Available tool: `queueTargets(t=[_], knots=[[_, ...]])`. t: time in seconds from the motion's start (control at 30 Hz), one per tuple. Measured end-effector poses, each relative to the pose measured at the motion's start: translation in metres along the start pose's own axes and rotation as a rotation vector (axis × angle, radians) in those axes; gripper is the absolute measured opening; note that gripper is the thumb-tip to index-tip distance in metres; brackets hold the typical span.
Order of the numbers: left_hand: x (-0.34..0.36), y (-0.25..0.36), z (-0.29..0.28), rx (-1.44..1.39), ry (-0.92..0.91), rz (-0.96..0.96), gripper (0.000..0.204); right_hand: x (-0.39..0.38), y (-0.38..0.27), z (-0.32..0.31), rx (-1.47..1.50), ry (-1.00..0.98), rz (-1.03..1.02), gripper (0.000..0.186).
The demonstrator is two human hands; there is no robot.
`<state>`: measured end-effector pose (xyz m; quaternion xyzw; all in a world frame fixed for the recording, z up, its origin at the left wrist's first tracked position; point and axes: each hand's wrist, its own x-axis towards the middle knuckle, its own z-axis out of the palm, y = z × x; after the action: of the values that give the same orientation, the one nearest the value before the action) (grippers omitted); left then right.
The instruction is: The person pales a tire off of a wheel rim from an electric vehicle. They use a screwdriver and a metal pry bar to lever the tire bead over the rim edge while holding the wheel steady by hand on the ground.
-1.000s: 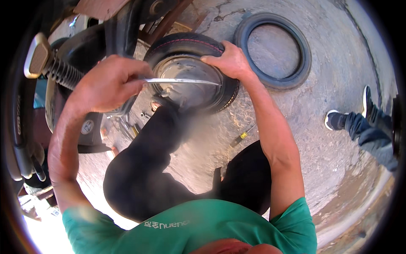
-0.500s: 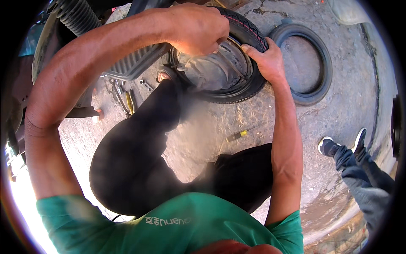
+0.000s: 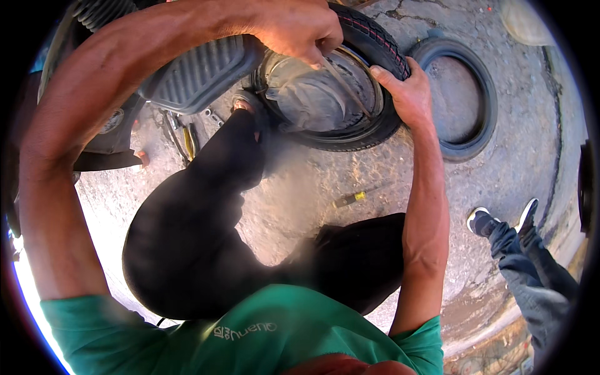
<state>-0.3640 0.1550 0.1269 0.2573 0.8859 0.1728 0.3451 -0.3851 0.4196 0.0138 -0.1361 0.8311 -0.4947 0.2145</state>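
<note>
Our left arm (image 3: pixel 69 131) is bent sharply, elbow (image 3: pixel 50 159) thrown out wide, and look at that forearm (image 3: pixel 144 53), running high and across the top! Up there our left hand (image 3: pixel 301 31) is clenched, its fingers (image 3: pixel 331 30) curled in tight. On the other side, our right arm (image 3: pixel 425 206) reaches almost straight forward, and our right hand (image 3: pixel 409 94) has a firm hold: thumb (image 3: pixel 385 77) stretched leftward, fingertips out of sight. We've got both hands close together, apart by a gap, our knees (image 3: pixel 156 265) bent and spread below.
</note>
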Motion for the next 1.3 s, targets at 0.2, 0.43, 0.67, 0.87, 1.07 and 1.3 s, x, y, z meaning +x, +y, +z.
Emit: queueTargets(t=[0.2,0.43,0.67,0.87,1.07,1.3], knots=[[0.001,0.001,0.009,0.135,0.083,0.048,0.028,0.004,0.004,0.002,-0.097,0.032,-0.016,0.075],[0.007,0.063,0.027,0.514,0.086,-0.162,0.020,0.002,0.004,0.001,-0.062,0.026,-0.009,0.071],[-0.002,0.048,0.041,0.403,0.184,-0.202,0.029,0.004,0.008,0.002,-0.087,0.034,-0.037,0.066],[-0.003,0.040,0.038,0.408,0.214,-0.140,0.035,0.004,0.001,0.000,-0.037,-0.028,-0.010,0.072],[0.011,0.039,0.041,0.393,0.146,-0.121,0.030,0.005,0.007,0.002,-0.132,0.011,-0.013,0.074],[0.001,0.065,0.057,0.212,0.046,-0.098,0.020,0.002,-0.007,-0.006,-0.056,-0.058,0.056,0.081]])
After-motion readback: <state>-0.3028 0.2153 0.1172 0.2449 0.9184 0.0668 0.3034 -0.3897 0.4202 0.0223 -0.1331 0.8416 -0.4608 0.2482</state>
